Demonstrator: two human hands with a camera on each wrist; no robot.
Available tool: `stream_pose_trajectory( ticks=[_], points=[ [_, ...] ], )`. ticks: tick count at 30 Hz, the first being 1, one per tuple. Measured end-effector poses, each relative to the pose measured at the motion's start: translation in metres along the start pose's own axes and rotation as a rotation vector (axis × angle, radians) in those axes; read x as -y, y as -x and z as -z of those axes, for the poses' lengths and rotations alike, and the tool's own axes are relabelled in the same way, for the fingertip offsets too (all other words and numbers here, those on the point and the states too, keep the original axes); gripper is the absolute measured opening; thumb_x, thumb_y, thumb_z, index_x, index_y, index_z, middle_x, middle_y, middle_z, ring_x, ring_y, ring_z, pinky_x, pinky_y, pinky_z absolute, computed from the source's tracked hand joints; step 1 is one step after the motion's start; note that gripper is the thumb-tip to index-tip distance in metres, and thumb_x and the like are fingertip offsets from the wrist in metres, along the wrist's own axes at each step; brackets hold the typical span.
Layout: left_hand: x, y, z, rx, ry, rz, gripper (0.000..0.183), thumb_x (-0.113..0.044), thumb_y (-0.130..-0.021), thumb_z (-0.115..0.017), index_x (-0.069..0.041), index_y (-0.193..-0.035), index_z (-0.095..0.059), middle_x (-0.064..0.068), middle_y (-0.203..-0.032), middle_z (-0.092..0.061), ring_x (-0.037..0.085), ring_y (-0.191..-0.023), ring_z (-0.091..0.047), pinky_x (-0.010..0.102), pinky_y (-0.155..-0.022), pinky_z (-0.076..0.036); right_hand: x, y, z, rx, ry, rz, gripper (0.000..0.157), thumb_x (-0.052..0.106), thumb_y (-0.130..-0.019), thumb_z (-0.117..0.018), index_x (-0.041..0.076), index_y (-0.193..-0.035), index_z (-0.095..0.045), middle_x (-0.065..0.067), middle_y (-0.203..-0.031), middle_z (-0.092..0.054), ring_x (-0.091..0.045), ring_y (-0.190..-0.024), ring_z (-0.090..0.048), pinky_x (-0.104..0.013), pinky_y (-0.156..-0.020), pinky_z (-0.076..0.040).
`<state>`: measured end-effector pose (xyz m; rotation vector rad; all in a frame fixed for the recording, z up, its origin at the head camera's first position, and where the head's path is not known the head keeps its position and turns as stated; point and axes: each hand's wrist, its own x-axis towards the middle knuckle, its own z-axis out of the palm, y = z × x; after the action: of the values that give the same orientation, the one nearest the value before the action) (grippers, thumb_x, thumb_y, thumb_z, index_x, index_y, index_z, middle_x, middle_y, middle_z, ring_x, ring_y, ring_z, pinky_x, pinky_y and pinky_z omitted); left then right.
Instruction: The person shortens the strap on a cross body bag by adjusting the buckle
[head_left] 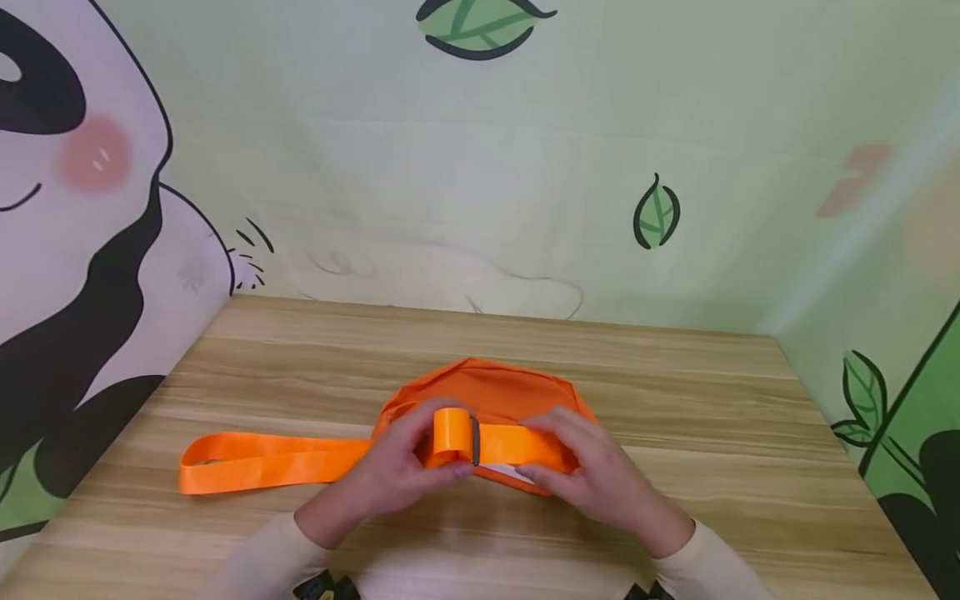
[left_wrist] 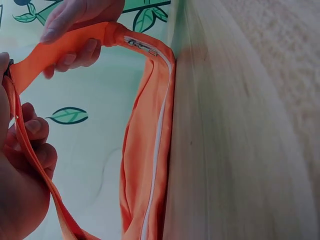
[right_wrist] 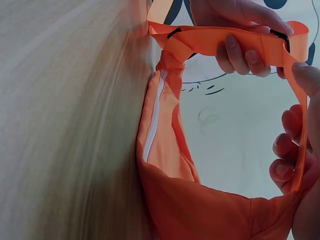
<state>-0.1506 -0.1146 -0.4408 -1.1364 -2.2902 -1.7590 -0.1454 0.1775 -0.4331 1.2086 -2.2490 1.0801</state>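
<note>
An orange waist bag [head_left: 495, 387] with a white zipper [left_wrist: 159, 125] lies on the table. Its orange strap [head_left: 517, 444] is raised above it and passes through a dark slide buckle [head_left: 475, 440], with a loop of webbing standing at the buckle's left. My left hand [head_left: 401, 462] pinches the strap at this loop, thumb near the buckle. To the right of the buckle, my right hand [head_left: 592, 467] holds the strap between thumb and fingers. A doubled length of strap [head_left: 270, 462] stretches out leftward on the table. The palms are partly hidden in the head view.
The wood-grain table [head_left: 712, 433] reaches back to a pale green wall [head_left: 450, 200] printed with leaves. A printed panda [head_left: 90, 250] covers the left wall.
</note>
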Motion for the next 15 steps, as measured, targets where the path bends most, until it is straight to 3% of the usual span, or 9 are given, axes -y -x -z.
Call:
stream_pose_trajectory(
  ticks=[5,15],
  points=[
    [0.0012,-0.0013,-0.0023,0.023,-0.011,-0.024,0.050,-0.003,-0.091,-0.085,-0.010,-0.134,-0.058,0.008,-0.110,-0.066,0.014,-0.093,-0.063,0.029,-0.084,-0.060,0.0012,-0.0026,-0.0014,0.006,-0.009,0.028,0.038,0.028,-0.099,-0.081,0.010,-0.129,-0.069,0.000,-0.111,-0.072,-0.012,-0.095,-0.064,-0.023,-0.086,-0.056],
    [-0.0007,-0.0067,-0.0063,0.054,-0.046,-0.041,0.049,-0.004,-0.088,-0.089,-0.012,-0.129,-0.063,0.005,-0.116,-0.072,0.014,-0.101,-0.068,0.031,-0.093,-0.062,0.0062,-0.0069,-0.0052,0.026,-0.016,0.012,0.046,0.015,-0.088,-0.090,0.012,-0.129,-0.070,-0.001,-0.115,-0.074,-0.012,-0.098,-0.065,-0.024,-0.084,-0.057]
  ],
)
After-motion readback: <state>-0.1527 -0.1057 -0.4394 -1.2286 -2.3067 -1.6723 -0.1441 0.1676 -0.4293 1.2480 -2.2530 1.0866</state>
